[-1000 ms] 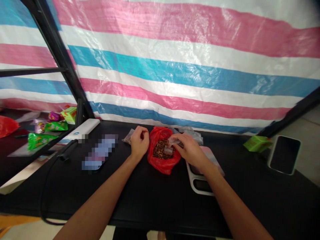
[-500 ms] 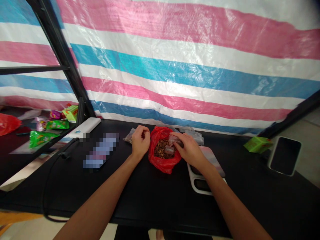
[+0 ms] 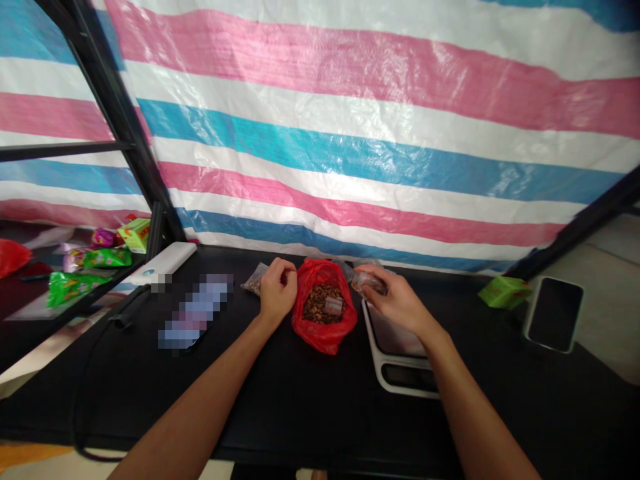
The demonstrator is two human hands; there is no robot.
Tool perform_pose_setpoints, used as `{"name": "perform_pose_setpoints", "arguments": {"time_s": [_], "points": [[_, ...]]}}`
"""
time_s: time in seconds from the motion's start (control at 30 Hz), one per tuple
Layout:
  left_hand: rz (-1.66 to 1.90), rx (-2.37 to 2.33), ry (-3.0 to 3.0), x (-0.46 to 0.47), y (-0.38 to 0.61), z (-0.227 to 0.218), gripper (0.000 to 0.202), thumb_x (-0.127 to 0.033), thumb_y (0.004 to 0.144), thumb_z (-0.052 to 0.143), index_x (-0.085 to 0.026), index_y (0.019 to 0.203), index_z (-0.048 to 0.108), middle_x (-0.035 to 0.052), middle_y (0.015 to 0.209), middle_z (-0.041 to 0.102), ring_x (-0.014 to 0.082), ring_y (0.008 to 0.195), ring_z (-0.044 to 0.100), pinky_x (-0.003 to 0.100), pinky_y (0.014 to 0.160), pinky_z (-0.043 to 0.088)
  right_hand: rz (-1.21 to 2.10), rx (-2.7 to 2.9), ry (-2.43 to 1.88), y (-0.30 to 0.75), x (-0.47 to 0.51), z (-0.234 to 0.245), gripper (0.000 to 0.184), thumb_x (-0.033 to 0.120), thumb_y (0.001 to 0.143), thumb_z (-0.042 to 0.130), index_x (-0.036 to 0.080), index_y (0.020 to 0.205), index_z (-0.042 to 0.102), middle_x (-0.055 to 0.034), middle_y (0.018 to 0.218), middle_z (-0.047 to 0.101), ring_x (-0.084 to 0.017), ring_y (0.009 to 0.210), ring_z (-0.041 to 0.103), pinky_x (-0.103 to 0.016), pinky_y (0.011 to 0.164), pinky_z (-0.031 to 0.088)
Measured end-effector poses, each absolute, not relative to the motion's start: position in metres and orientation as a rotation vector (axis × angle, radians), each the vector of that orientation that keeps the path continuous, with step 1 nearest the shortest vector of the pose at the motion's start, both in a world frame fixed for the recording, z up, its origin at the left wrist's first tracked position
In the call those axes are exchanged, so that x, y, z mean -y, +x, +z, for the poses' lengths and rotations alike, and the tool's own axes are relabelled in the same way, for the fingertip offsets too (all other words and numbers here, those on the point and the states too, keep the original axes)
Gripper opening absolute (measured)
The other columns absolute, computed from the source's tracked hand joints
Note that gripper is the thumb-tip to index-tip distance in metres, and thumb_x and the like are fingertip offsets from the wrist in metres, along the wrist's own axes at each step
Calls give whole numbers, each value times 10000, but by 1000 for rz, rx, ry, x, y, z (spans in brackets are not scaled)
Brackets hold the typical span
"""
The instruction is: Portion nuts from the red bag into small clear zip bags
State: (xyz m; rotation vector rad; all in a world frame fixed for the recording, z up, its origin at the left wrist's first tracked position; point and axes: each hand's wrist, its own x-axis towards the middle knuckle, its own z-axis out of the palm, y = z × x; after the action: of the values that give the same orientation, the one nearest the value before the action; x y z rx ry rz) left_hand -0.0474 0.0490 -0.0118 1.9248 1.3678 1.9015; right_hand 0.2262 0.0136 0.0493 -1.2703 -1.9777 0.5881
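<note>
A red plastic bag stands open on the black table, filled with small brown pieces like beans or kernels. On top of them lies a small clear packet or scoop. My left hand is curled closed beside the bag's left rim; what it holds, if anything, is hidden. Just behind it lies a small clear bag of light pieces. To the right of the red bag, my right hand grips a small clear plastic bag, above the far edge of a white kitchen scale.
More clear bags lie behind the red bag. At left are a blurred-out flat object, a white power strip with a black cable, and bright snack packets. A green box and an upright phone-like device stand at right.
My right hand has moved right, from over the red bag's opening to above the scale, with the clear bag in it. My left hand stays closed beside the red bag. The view has shifted slightly.
</note>
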Motion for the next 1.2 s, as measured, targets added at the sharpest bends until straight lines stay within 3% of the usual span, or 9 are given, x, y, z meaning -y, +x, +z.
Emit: {"name": "perform_pose_setpoints", "arguments": {"time_s": [0.07, 0.13, 0.27, 0.4, 0.57, 0.73, 1.2], "points": [[1898, -1366, 1935, -49, -48, -13, 216, -35, 847, 502, -201, 741, 590, -23, 710, 553, 125, 625, 513, 261, 597, 382, 744, 1936, -1323, 245, -9, 58, 342, 249, 892, 584, 242, 1225, 658, -36, 935, 738, -194, 699, 664, -327, 648, 533], [1895, -1360, 1941, -49, -48, -13, 216, -41, 857, 499, -200, 742, 589, -22, 713, 551, 123, 626, 515, 261, 598, 383, 777, 1981, -1373, 260, -3, 66, 315, 227, 832, 626, 226, 1140, 694, -34, 903, 722, -191, 701, 645, -308, 630, 516], [1890, -1361, 1952, -50, -49, -13, 211, -50, 855, 503, -200, 735, 591, -22, 710, 553, 125, 628, 516, 261, 599, 384, 777, 2112, -1318, 278, 3, 75, 235, 217, 787, 642, 229, 993, 755, -64, 1080, 714, -268, 1005, 670, -364, 839, 536], [1891, -1390, 1958, -51, -49, -14, 206, -50, 844, 505, -201, 741, 599, -22, 710, 569, 127, 627, 517, 262, 598, 384, 627, 2011, -1220, 284, -2, 75, 434, 102, 692, 528, 247, 1043, 739, -53, 1240, 682, -279, 1219, 597, -417, 1048, 431], [1882, -1390, 1964, -53, -50, -15, 206, -55, 847, 504, -201, 737, 598, -20, 711, 568, 131, 635, 524, 265, 604, 387, 267, 1705, -1186, 287, -12, 68, 308, 102, 669, 493, 231, 875, 682, -34, 980, 694, -237, 981, 617, -362, 869, 432], [1907, -1391, 1952, -53, -51, -15, 207, -53, 848, 508, -202, 743, 604, -20, 714, 565, 130, 634, 522, 264, 605, 388, 410, 1798, -1163, 286, -10, 70, 265, 117, 657, 480, 220, 794, 682, -28, 899, 670, -221, 881, 597, -347, 809, 417], [1853, -1415, 1962, -51, -52, -14, 186, -85, 853, 509, -202, 746, 606, -14, 716, 571, 135, 641, 534, 265, 624, 415, 651, 2093, -1249, 283, -13, 63, 405, 103, 624, 489, 215, 903, 761, -61, 1058, 688, -261, 1022, 609, -368, 875, 433]]}}
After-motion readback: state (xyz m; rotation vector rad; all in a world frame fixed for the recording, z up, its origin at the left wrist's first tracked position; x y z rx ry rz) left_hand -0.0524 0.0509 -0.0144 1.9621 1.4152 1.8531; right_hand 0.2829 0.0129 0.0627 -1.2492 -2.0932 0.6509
